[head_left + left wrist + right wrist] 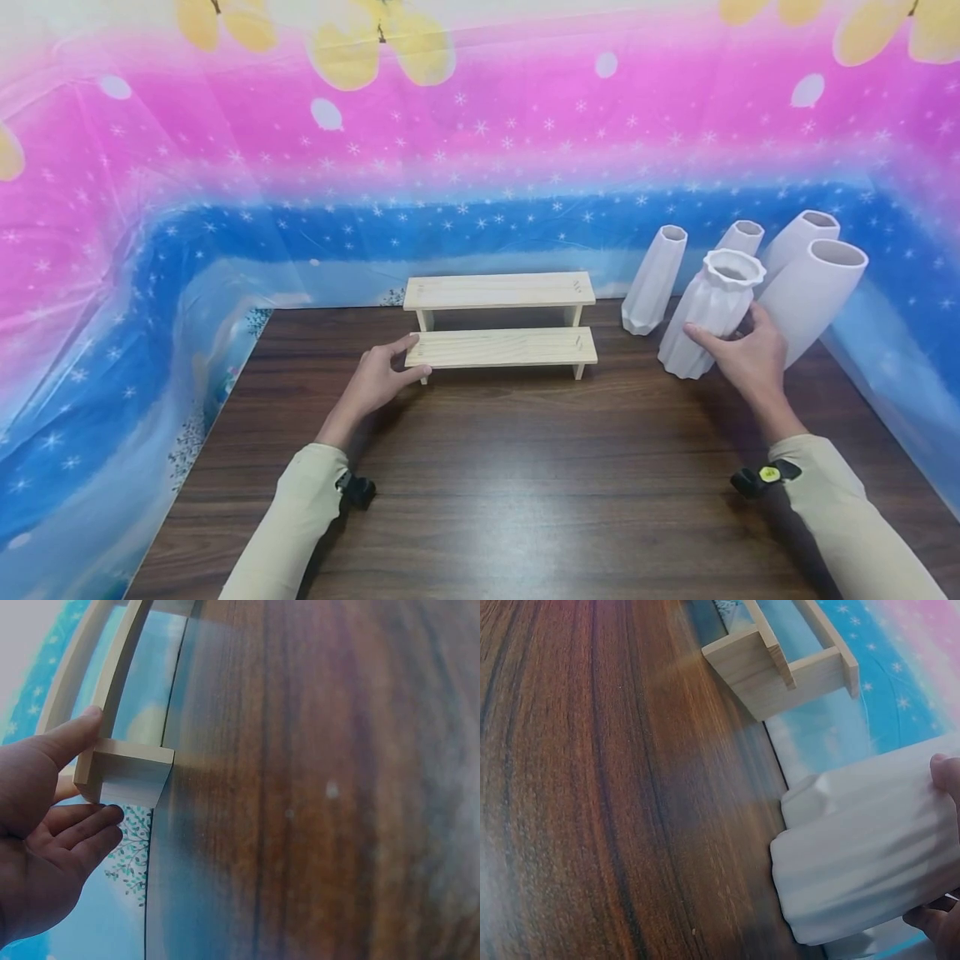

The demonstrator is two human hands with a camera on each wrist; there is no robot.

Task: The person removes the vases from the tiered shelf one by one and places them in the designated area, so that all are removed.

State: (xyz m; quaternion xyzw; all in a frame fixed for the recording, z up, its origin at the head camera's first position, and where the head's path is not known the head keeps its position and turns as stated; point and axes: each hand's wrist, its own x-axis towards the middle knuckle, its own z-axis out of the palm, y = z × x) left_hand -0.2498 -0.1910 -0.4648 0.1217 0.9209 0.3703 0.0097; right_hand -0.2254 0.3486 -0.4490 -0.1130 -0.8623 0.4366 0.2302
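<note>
A pale wooden two-step stand [498, 346] sits at the back middle of the table. My left hand [382, 373] grips the left end of its lower step, thumb at the front edge and index finger at the far corner. In the left wrist view the other fingers of the left hand [56, 825] lie loose beside the stand's end. My right hand [753, 358] holds a white fluted vase [708, 321] with a ruffled rim around its middle, thumb on the left side. In the right wrist view the vase [862, 866] has its base at the table; contact is unclear.
Left of the held vase stands a slim faceted white vase [654, 283]. Behind it is another slim vase [742, 236], with a wide faceted vase [802, 237] and a smooth oval vase [817, 292] to the right. A printed cloth [480, 167] hangs behind the brown table [480, 475].
</note>
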